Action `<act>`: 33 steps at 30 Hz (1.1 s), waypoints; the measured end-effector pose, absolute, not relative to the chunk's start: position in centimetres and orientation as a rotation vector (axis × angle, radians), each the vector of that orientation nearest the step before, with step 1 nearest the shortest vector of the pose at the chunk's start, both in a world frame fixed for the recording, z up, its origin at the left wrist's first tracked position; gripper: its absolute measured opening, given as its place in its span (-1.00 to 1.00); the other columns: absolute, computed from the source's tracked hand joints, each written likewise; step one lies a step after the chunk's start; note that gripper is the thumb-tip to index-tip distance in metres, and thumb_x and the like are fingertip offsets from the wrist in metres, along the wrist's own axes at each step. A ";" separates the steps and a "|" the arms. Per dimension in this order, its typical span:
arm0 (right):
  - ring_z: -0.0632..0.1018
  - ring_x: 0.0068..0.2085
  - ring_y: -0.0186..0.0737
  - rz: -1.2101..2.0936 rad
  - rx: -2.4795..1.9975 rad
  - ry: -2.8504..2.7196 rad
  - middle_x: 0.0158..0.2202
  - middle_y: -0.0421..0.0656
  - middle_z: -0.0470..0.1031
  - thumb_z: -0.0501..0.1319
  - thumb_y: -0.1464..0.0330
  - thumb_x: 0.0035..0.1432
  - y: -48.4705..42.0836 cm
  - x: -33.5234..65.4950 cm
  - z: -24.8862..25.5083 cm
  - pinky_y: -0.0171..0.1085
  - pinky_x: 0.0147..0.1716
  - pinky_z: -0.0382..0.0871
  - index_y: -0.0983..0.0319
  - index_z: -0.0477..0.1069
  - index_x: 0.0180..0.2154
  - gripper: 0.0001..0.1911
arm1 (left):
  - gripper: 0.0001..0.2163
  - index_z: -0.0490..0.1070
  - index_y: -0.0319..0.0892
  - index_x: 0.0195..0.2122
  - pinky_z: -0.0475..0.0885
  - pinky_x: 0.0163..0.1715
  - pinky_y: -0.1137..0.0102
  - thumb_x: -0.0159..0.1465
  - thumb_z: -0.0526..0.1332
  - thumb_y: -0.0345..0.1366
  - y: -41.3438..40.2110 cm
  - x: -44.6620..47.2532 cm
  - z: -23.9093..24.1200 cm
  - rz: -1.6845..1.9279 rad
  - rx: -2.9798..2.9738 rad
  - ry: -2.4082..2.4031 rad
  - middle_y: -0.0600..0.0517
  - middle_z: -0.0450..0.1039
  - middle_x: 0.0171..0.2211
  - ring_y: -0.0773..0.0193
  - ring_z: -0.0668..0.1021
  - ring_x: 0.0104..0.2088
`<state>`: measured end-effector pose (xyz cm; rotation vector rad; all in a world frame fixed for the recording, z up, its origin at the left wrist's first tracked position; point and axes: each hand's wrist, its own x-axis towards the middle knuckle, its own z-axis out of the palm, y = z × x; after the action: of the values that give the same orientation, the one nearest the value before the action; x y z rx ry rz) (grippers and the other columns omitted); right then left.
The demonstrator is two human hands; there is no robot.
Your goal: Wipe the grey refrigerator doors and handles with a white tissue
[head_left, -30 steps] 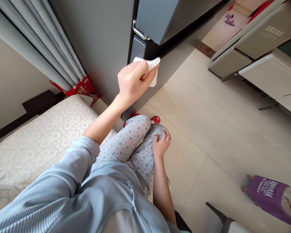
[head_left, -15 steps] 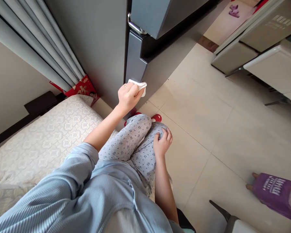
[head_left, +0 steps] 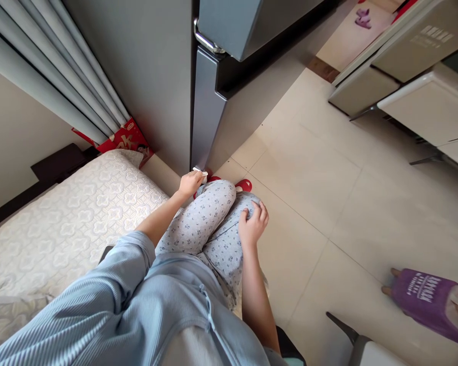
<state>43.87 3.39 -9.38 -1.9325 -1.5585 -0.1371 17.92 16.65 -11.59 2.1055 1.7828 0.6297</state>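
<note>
My left hand [head_left: 191, 184] is closed on a white cloth [head_left: 200, 174], mostly hidden by the fingers. It presses the cloth at the bottom of the narrow side edge of the grey refrigerator's lower door [head_left: 206, 107]. A metal hinge [head_left: 209, 41] sits higher up, between the lower door and the upper door [head_left: 229, 25]. My right hand [head_left: 254, 222] rests on my knee in patterned trousers [head_left: 221, 254], fingers spread and holding nothing.
Red slippers [head_left: 244, 185] are on my feet, on the tiled floor [head_left: 309, 168]. A quilted cover [head_left: 80, 208] lies at left, with a red box [head_left: 125, 140] and grey curtain [head_left: 80, 76] behind it. To the right are a purple-covered stool [head_left: 423, 295] and a white-topped table [head_left: 423, 101].
My left hand has slid down the door's side edge with the cloth, from mid-height to its foot. My right hand stays on the knee. The view has shifted slightly.
</note>
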 end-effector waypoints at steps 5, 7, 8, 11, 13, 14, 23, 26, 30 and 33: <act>0.44 0.26 0.07 -0.110 -1.941 -1.549 0.22 0.12 0.45 0.09 0.27 0.35 3.4 43.8 -9.3 0.09 0.28 0.32 0.33 0.52 0.07 -0.60 | -0.51 -0.02 -0.17 -0.58 0.05 -0.46 0.38 0.50 0.10 -0.20 17.5 19.2 -9.4 1.156 2.214 1.724 0.08 0.10 -0.63 0.37 0.22 -0.55; 0.43 0.27 0.06 -0.099 -1.948 -1.544 0.23 0.12 0.44 0.09 0.26 0.35 3.4 43.8 -9.2 0.09 0.29 0.31 0.32 0.52 0.07 -0.60 | -0.50 -0.07 -0.17 -0.56 0.02 -0.48 0.37 0.51 0.10 -0.19 18.5 19.7 -7.2 1.552 2.247 1.640 0.12 0.00 -0.64 0.38 0.12 -0.57; 0.43 0.27 0.06 -0.098 -1.949 -1.542 0.23 0.12 0.44 0.09 0.26 0.35 3.4 43.8 -9.2 0.09 0.29 0.31 0.32 0.52 0.07 -0.60 | -0.49 -0.08 -0.17 -0.56 0.02 -0.48 0.37 0.51 0.12 -0.19 19.1 20.0 -5.9 1.732 2.240 1.597 0.13 -0.03 -0.64 0.39 0.10 -0.57; 0.44 0.26 0.07 -0.112 -1.941 -1.547 0.21 0.13 0.45 0.08 0.25 0.36 3.4 43.8 -9.2 0.09 0.28 0.31 0.34 0.52 0.06 -0.59 | -0.49 -0.05 -0.17 -0.53 0.05 -0.46 0.38 0.49 0.18 -0.14 21.3 20.4 -1.0 2.057 2.196 1.515 0.15 -0.07 -0.60 0.42 0.13 -0.57; 0.44 0.26 0.08 -0.113 -1.943 -1.552 0.21 0.13 0.45 0.08 0.25 0.36 3.4 43.8 -9.2 0.09 0.29 0.32 0.35 0.53 0.06 -0.58 | -0.49 -0.01 -0.16 -0.51 0.11 -0.44 0.40 0.49 0.18 -0.07 22.9 20.5 2.4 2.154 2.215 1.485 0.14 -0.07 -0.57 0.43 0.20 -0.56; 0.44 0.26 0.09 -0.107 -1.947 -1.553 0.22 0.14 0.45 0.08 0.25 0.36 3.3 43.8 -9.2 0.09 0.29 0.31 0.35 0.53 0.07 -0.57 | -0.50 0.02 -0.16 -0.50 0.15 -0.43 0.41 0.50 0.16 -0.03 23.6 20.4 4.0 2.182 2.233 1.471 0.14 -0.07 -0.56 0.42 0.25 -0.55; 0.42 0.28 0.10 -0.075 -1.964 -1.531 0.23 0.14 0.44 0.09 0.25 0.35 3.1 43.7 -9.0 0.11 0.31 0.29 0.35 0.52 0.08 -0.56 | -0.54 0.05 -0.16 -0.44 0.37 -0.25 0.35 0.55 0.04 0.01 25.6 20.5 7.4 2.116 2.313 1.415 0.08 0.00 -0.46 0.34 0.47 -0.39; 0.41 0.28 0.09 -0.045 -1.972 -1.526 0.24 0.14 0.43 0.08 0.23 0.35 3.2 43.7 -9.0 0.11 0.31 0.28 0.34 0.52 0.08 -0.56 | -0.53 0.10 -0.17 -0.44 0.39 -0.22 0.29 0.55 0.01 0.04 25.1 20.7 5.1 1.971 2.285 1.483 0.07 0.05 -0.44 0.29 0.51 -0.35; 0.40 0.29 0.10 -0.016 -1.992 -1.512 0.24 0.16 0.41 0.07 0.22 0.35 3.2 43.7 -9.1 0.12 0.30 0.27 0.33 0.51 0.08 -0.56 | -0.51 0.11 -0.16 -0.47 0.38 -0.25 0.27 0.50 0.10 0.06 24.3 20.7 1.6 1.853 2.202 1.527 0.08 0.05 -0.50 0.28 0.47 -0.41; 0.40 0.29 0.09 -0.016 -1.987 -1.518 0.24 0.16 0.41 0.07 0.23 0.35 3.3 43.7 -9.1 0.12 0.30 0.27 0.32 0.51 0.08 -0.56 | -0.48 0.06 -0.16 -0.52 0.33 -0.29 0.30 0.48 0.13 0.04 23.7 20.5 -0.8 1.817 2.164 1.554 0.11 -0.01 -0.57 0.32 0.36 -0.50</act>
<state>43.71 3.27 -9.11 -1.9866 -1.5177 -0.0159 20.55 23.70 -0.80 2.1643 1.5537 1.8170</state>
